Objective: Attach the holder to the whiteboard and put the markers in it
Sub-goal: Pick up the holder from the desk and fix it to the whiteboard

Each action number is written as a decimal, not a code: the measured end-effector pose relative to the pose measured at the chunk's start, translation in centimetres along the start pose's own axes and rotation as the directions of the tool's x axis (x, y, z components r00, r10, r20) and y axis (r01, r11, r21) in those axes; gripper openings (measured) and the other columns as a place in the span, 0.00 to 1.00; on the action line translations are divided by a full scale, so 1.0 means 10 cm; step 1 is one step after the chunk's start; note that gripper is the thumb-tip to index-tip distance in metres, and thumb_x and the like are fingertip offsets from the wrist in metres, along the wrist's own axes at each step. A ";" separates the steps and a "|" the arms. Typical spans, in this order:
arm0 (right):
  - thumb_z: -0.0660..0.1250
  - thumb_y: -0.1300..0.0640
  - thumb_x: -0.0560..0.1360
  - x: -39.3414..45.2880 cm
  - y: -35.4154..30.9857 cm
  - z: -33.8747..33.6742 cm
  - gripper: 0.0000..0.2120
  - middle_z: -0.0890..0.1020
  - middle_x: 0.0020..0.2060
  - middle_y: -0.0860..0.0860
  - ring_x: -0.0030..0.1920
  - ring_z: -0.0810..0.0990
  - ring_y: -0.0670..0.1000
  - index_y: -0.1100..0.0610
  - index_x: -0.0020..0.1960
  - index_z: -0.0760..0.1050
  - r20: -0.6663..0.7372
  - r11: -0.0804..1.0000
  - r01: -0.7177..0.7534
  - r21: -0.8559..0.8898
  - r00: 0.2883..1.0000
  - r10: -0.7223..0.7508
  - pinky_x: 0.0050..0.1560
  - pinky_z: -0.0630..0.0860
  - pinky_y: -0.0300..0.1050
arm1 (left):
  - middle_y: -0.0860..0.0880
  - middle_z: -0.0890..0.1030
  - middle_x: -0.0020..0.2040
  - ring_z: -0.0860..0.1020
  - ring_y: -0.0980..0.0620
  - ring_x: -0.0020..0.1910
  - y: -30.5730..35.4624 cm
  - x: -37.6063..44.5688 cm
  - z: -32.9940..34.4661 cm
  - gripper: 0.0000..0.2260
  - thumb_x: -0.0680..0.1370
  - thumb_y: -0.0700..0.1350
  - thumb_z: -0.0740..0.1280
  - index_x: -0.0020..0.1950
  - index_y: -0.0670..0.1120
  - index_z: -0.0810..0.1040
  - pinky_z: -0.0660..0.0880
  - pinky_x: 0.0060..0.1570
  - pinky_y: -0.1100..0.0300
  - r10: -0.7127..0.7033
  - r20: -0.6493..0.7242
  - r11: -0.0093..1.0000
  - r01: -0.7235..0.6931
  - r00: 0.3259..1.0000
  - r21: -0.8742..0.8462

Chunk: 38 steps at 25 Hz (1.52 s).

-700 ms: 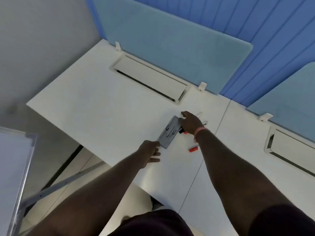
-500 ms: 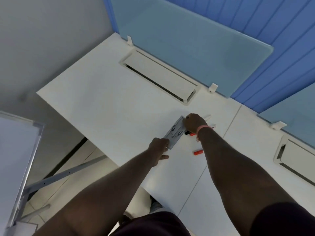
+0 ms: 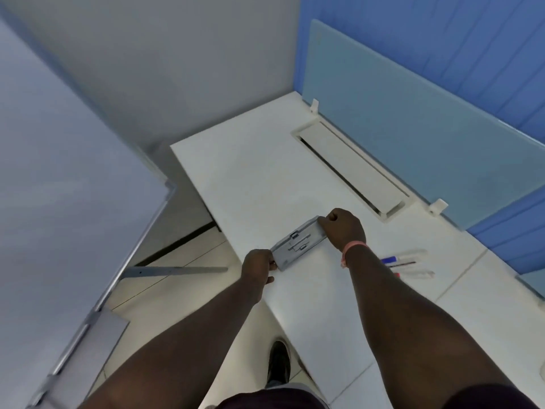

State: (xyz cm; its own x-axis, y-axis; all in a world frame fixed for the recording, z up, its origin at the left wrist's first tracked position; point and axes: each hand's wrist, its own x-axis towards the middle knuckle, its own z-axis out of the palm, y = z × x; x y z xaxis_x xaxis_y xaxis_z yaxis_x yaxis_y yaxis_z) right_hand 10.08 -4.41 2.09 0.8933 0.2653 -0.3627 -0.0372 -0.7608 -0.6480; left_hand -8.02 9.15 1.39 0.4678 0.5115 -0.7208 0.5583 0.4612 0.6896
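Step in hand: picking up. Left hand point(image 3: 258, 268) and right hand point(image 3: 343, 228) grip the grey holder point(image 3: 299, 242) by its ends, fingers closed, over the surface point(image 3: 250, 178). Next, probably: carry it left to the whiteboard point(image 3: 65, 178). Markers point(image 3: 408, 264) wait.

A white bench point(image 3: 250, 178) stands in a corner, its left end against a plain grey wall point(image 3: 177, 63). Along its far edge runs a pale blue frosted divider screen point(image 3: 413, 128) held by white clips, with a blue panelled wall point(image 3: 442, 33) behind. A long cable-slot flap point(image 3: 351, 166) is set into the top. Pale floor tiles point(image 3: 177, 293) lie below.
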 end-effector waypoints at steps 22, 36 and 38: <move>0.80 0.64 0.71 -2.25 -1.82 2.70 0.14 0.79 0.25 0.49 0.22 0.72 0.46 0.56 0.33 0.76 0.553 0.891 0.350 0.290 0.698 -0.455 0.21 0.68 0.34 | 0.45 0.74 0.41 0.74 0.44 0.40 -1.39 -1.18 -3.26 0.09 0.80 0.49 0.59 0.47 0.45 0.65 0.69 0.40 0.53 0.030 -0.770 0.938 -0.284 0.637 -0.198; 0.73 0.56 0.71 -3.42 -2.02 3.58 0.12 0.73 0.27 0.54 0.24 0.69 0.51 0.55 0.31 0.76 0.893 0.691 0.723 -0.019 0.323 -0.314 0.30 0.68 0.42 | 0.39 0.75 0.59 0.72 0.38 0.61 -2.43 -1.65 -3.92 0.25 0.81 0.60 0.51 0.60 0.41 0.72 0.65 0.58 0.39 -0.241 -0.952 0.957 0.207 0.190 -0.201; 0.72 0.57 0.73 -3.47 -2.02 3.64 0.13 0.74 0.27 0.53 0.27 0.73 0.53 0.54 0.30 0.76 0.879 0.675 0.738 -0.027 0.338 -0.335 0.34 0.73 0.43 | 0.39 0.73 0.58 0.72 0.38 0.60 -2.46 -1.67 -3.91 0.24 0.81 0.60 0.52 0.60 0.41 0.72 0.66 0.57 0.39 -0.236 -0.955 0.955 0.223 0.182 -0.194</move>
State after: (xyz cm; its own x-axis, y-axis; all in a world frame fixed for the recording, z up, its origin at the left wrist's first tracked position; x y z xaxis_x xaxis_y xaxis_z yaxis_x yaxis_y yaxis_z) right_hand -36.50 23.29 3.40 -0.0793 0.8655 -0.4946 0.6457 -0.3334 -0.6869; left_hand -56.40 17.61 -0.82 -0.7008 0.6763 -0.2269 0.5051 0.6951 0.5115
